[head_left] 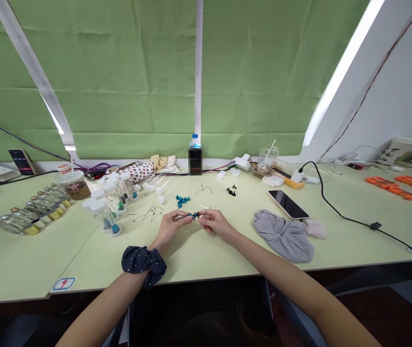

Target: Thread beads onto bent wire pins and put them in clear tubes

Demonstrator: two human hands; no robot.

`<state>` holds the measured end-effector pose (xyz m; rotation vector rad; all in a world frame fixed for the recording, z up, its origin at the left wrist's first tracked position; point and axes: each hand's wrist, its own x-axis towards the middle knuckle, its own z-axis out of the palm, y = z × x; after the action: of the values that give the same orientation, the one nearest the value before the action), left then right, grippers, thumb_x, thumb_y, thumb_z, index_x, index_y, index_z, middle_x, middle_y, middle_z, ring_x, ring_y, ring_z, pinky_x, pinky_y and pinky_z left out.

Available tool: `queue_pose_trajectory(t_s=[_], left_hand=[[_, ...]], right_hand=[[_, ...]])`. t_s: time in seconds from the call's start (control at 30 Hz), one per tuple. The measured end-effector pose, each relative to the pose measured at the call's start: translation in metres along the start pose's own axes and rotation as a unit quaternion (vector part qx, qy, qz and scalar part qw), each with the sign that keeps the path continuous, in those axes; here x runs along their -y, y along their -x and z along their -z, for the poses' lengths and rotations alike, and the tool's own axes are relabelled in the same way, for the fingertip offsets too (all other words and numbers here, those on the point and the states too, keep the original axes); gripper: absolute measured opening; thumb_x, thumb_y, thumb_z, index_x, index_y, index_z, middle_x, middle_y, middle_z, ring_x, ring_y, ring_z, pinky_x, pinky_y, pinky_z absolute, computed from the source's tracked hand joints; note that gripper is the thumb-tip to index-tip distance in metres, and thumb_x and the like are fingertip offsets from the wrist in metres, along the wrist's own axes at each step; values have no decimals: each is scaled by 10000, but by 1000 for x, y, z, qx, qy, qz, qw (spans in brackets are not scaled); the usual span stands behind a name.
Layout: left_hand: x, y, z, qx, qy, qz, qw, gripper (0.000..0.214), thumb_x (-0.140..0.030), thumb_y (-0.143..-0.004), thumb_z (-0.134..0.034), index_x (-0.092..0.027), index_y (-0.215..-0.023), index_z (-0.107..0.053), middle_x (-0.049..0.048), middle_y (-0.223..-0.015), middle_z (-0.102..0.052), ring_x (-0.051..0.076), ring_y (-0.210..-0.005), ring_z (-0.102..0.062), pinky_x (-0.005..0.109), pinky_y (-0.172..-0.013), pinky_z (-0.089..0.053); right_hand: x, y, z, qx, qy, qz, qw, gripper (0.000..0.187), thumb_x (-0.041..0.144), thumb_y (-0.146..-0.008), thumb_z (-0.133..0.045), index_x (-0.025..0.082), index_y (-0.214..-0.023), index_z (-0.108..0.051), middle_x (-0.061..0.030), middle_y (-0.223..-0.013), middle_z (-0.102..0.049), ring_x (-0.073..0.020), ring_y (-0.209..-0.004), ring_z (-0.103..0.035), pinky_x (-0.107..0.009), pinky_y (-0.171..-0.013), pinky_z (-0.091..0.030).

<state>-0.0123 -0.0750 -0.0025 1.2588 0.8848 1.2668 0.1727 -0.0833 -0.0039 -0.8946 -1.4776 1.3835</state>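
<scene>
My left hand [173, 224] and my right hand [216, 223] meet over the table, thumbs and fingers pinched. Between their fingertips is a small blue-and-black part [194, 215], too small to name more exactly. A thin metal pin or wire seems to stick out by the left fingers. Just beyond lies a little heap of shiny blue parts [182, 201]. Several small black parts [232, 191] lie farther to the right. Thin metal pins [151, 212] are scattered left of my left hand, with more bent pins [204, 189] behind the heap.
Left stand clear vials with white caps [99, 206], a row of glass bottles [32, 214] and a drink cup [72, 183]. Right lie a grey cloth headband [281, 233], a phone [288, 204], a black cable [350, 217] and orange pieces [393, 185]. A water bottle [195, 140] stands behind.
</scene>
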Motion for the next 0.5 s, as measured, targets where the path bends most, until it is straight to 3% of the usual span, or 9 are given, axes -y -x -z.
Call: queue_pose_trajectory(t_s=[0.5], left_hand=[[3,-1,3,-2,9,20,1000,249,-280,-555,-797,-145,-718,-667,52,-745,-709,193,-711,-662,356,-765,-501]], right_hand=[[-2,1,-1,-4,14,4,1000,263,400,-714,-650,140,-757,-638,29,-500,-534,-62,-421,-427,-196,-427,-333]])
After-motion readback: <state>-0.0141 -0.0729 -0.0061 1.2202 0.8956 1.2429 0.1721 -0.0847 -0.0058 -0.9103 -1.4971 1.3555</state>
